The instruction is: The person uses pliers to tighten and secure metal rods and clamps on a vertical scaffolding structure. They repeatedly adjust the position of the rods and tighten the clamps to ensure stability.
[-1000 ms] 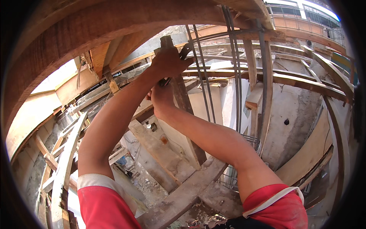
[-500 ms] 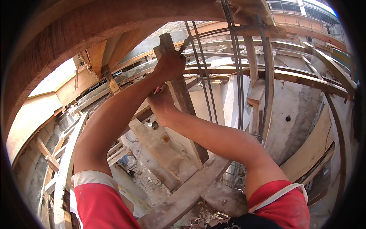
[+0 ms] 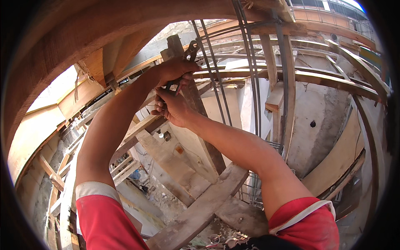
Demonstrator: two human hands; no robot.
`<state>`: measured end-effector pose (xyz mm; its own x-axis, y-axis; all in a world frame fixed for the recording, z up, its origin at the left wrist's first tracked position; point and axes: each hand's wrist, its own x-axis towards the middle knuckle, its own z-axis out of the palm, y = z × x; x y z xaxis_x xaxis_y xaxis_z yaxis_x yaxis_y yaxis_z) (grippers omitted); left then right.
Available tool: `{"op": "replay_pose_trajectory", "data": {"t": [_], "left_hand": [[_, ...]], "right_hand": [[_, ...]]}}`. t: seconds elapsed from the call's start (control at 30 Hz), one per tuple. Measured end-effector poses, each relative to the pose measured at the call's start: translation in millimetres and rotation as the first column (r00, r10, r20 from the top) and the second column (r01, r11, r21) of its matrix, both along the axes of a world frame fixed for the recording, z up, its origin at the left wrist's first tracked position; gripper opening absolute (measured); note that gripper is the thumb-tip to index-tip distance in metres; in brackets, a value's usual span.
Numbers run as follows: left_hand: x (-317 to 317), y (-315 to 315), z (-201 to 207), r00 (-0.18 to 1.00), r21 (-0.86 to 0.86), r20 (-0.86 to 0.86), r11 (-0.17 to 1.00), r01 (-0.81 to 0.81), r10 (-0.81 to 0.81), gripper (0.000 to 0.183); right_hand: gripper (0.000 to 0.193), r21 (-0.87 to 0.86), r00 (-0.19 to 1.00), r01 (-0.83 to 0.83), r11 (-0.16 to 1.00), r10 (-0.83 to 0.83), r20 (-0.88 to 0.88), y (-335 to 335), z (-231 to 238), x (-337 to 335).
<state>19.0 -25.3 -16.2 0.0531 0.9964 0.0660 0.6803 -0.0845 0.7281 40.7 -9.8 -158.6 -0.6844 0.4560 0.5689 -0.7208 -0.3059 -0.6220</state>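
Note:
Pincers [image 3: 192, 49] point upward beside the vertical steel rods [image 3: 208, 62], their jaws apart. My left hand [image 3: 175, 70] is closed round them just below the head. Under it, my right hand [image 3: 176, 109] is at the lower end of the handles, with its thumb against them and its other fingers curled; part of its grip is hidden. A dark wooden post [image 3: 198, 100] stands right behind both hands. Whether the jaws touch a rod or a wire cannot be made out.
A thick wooden beam [image 3: 125, 26] arches overhead. More rods [image 3: 251, 71] and an upright timber [image 3: 288, 91] stand to the right. Below me, a crossing plank [image 3: 200, 208] spans above a rubble-strewn floor [image 3: 166, 204]. Wooden framing [image 3: 333, 85] runs along the far right.
The pincers' head has shifted left and its jaws now show apart. My left hand has moved slightly left, and my right hand's fingers have come into sight, with the handles visible between the hands.

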Motion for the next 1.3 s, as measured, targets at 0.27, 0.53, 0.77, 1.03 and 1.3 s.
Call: {"op": "replay_pose_trajectory", "data": {"t": [0.27, 0.53, 0.77, 1.03, 1.3], "left_hand": [[-11, 23, -7, 0.692, 0.639, -0.608, 0.757, 0.137, 0.389, 0.031], [1, 8, -3, 0.754, 0.485, -0.572, 0.875, -0.006, 0.323, 0.038], [-15, 0, -2, 0.759, 0.486, -0.550, 0.873, -0.047, 0.347, 0.041], [7, 7, -15, 0.585, 0.617, -0.633, 0.787, -0.015, 0.508, 0.049], [1, 4, 6, 0.973, 0.176, -0.232, 0.983, 0.043, -0.001, 0.038]], "right_hand": [[0.018, -0.205, 0.727, 0.660, 0.723, -0.683, -0.067, -32, 34, -51], [0.012, -0.306, 0.870, 0.441, 0.844, -0.486, -0.085, -21, 38, -49], [0.011, 0.006, 0.970, 0.193, 0.981, -0.190, -0.152, -31, 26, -24], [0.012, -0.245, 0.923, 0.314, 0.917, -0.355, -0.147, -25, 28, -30], [0.021, -0.180, 0.961, 0.243, 0.953, -0.262, -0.090, -19, 23, -17]]}}
